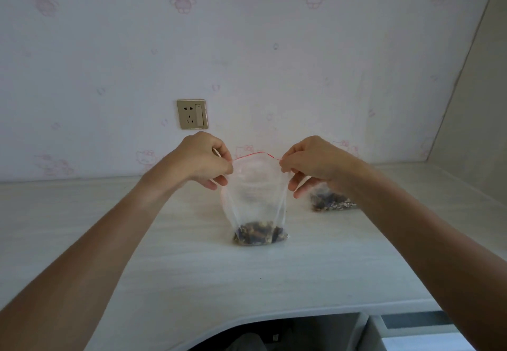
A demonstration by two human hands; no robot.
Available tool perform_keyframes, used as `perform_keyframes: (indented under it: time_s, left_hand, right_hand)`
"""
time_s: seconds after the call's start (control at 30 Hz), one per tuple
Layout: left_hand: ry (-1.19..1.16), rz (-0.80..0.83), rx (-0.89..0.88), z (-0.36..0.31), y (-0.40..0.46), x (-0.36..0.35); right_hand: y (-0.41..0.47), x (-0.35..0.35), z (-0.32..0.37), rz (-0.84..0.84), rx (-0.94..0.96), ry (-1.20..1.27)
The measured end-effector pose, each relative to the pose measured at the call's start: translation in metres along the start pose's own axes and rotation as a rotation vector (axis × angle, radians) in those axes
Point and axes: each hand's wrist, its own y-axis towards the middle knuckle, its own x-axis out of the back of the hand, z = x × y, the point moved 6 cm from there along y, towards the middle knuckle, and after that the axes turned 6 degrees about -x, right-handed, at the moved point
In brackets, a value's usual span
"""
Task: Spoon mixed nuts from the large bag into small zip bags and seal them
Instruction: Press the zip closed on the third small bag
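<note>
Left hand and right hand pinch the small bag's top corners; thin, floppy plastic, nuts weighting the bottom, so the zip strip looks the best hold.

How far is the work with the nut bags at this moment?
Done: one small bag with nuts lies on the table behind the right hand; whether it is sealed I cannot tell. In hand: left hand and right hand pinch the top corners of a second bag, nuts at its bottom, along the red zip line. Left: pressing this zip shut. The large bag and spoon are not in view.
</note>
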Motion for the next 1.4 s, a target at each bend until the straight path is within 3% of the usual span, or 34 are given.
perform_keyframes:
  time_s: [0.2, 0.27, 0.37, 0.53, 0.73, 0.87, 1.1, 1.4]
  left_hand:
    - [-0.024, 0.042, -0.122, 0.004, -0.003, 0.011]
    - [0.035, 0.048, -0.252, 0.002, -0.006, 0.012]
    - [0.124, 0.088, -0.41, 0.002, -0.009, 0.008]
    - [0.282, 0.136, -0.441, 0.007, -0.006, 0.001]
    - [0.461, 0.228, -0.492, 0.009, -0.005, 0.003]
    - [0.468, 0.117, -0.458, 0.015, 0.007, 0.015]
    - [0.064, 0.08, -0.524, 0.022, 0.013, 0.013]
    - [0.052, 0.109, -0.481, 0.041, 0.013, 0.006]
  right_hand:
    - [0.001, 0.013, 0.005, -0.124, 0.209, -0.258]
    - [-0.008, 0.014, 0.013, -0.167, 0.448, -0.377]
    - [-0.022, 0.004, 0.02, -0.102, 0.74, -0.566]
    - [-0.005, -0.012, 0.017, -0.014, 0.641, -0.971]
    - [0.007, -0.012, 0.036, -0.001, 0.655, -1.195]
    - [0.005, -0.003, 0.047, 0.051, 0.65, -1.119]
    - [-0.003, -0.004, 0.051, 0.111, 0.668, -0.866]
    - [0.011, 0.004, 0.021, 0.181, 0.442, -0.423]
